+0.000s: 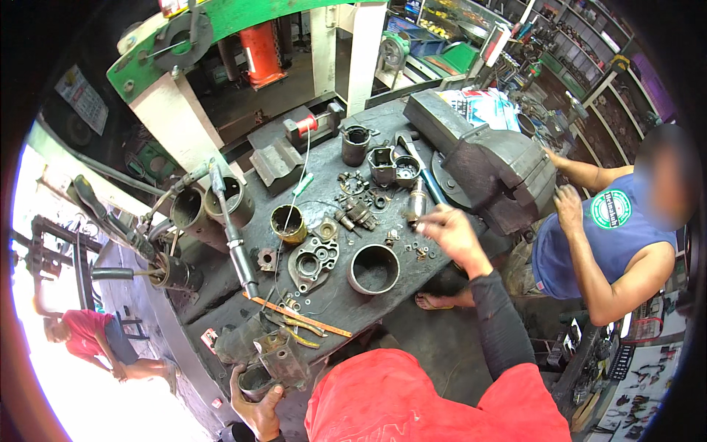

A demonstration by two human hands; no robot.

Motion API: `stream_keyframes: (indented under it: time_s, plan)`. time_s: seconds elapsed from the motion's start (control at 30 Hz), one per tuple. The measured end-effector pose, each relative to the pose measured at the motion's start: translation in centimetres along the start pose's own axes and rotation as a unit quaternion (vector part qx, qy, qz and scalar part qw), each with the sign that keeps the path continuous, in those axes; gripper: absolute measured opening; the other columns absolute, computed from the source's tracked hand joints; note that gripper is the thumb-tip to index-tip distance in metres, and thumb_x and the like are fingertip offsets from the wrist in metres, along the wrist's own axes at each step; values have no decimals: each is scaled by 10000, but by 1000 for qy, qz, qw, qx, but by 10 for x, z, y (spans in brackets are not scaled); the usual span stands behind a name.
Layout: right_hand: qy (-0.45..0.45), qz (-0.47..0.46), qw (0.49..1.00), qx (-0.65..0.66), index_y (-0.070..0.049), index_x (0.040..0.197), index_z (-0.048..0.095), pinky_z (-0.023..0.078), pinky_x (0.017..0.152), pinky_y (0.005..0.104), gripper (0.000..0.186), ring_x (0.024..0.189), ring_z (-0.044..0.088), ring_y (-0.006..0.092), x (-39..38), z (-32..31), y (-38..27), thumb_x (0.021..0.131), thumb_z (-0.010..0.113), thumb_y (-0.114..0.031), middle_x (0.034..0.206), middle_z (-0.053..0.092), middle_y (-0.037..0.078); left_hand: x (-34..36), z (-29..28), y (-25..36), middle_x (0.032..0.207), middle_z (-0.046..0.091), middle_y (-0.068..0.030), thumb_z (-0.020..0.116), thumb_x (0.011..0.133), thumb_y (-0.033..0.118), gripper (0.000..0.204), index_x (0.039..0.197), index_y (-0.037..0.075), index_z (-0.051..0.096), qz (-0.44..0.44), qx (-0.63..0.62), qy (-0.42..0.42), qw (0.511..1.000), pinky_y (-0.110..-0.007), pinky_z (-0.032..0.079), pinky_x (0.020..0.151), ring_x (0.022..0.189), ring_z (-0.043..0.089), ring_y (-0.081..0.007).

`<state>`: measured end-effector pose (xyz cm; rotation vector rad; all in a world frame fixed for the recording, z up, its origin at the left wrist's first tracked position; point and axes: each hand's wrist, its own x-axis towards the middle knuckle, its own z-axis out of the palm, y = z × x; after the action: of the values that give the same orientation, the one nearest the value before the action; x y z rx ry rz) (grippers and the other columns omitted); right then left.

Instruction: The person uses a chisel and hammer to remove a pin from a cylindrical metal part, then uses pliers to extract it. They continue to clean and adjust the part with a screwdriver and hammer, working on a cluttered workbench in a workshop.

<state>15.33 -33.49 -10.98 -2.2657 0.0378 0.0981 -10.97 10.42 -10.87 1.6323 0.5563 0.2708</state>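
Note:
My left hand (258, 404), at the bench's near left corner, is wrapped round a dirty grey metal housing (282, 356) with a round opening. Over the right part of the bench reaches my right hand (458, 237), its fingers drawn together at the near end of a cylindrical metal part (417, 200) like a motor armature. Whether anything else sits between those fingertips is hidden. Small nuts and washers (421, 252) lie below them. Left of these stand a round metal sleeve (374, 269) and a cast end cover (312, 262) with holes.
A large bench vise (490, 173) stands at the right, a hammer (423, 166) beside it. A co-worker (611, 228) in a blue sleeveless top stands there. Pliers (298, 325), an orange strip (298, 315) and a long-handled tool (234, 236) lie leftward. A green-and-white press frame (166, 103) rises behind.

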Motion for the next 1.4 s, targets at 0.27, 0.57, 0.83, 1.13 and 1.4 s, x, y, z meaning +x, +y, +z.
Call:
stream_keyframes:
  time_s: [0.27, 0.57, 0.83, 1.13, 1.4]
  plan:
    - [154, 61, 984, -59, 88, 1145, 775, 569, 853, 375, 374, 900, 759, 237, 87, -44, 81, 951, 749, -230, 998, 807, 233, 4, 31, -4, 1112, 721, -91, 831, 770, 222, 651, 1345, -29, 658, -125, -78, 0, 989, -295, 554, 860, 948, 676, -185]
    - [40, 69, 986, 149, 50, 1171, 741, 522, 792, 293, 290, 856, 634, 113, -62, 39, 31, 1015, 742, -193, 925, 739, 50, 9, 92, -20, 1122, 719, -151, 685, 1027, 377, 431, 1291, 45, 609, -404, -336, -133, 841, -597, 613, 936, 967, 726, -332]
    - [-98, 341, 880, 317, -3, 892, 688, 428, 444, 268, 614, 508, 586, 123, -118, 120, 14, 1033, 656, -600, 688, 639, 56, 11, 137, -49, 978, 692, -117, 601, 1029, 574, 552, 1209, 55, 658, -535, -413, -163, 719, -555, 581, 953, 935, 690, -313]
    - [-22, 334, 893, 301, 5, 895, 692, 428, 446, 316, 412, 494, 592, 177, -84, 129, 10, 959, 688, -402, 670, 654, 104, 10, 143, -60, 983, 721, -103, 546, 1031, 644, 611, 1165, 68, 700, -541, -455, -161, 688, -546, 583, 973, 934, 705, -315]
    - [-41, 289, 900, 323, -1, 981, 679, 457, 476, 281, 499, 532, 612, 149, -81, 110, 28, 1027, 673, -498, 719, 675, 95, 5, 171, -67, 1031, 725, -117, 555, 1019, 663, 651, 1232, 63, 691, -563, -438, -131, 689, -551, 586, 994, 975, 699, -338]
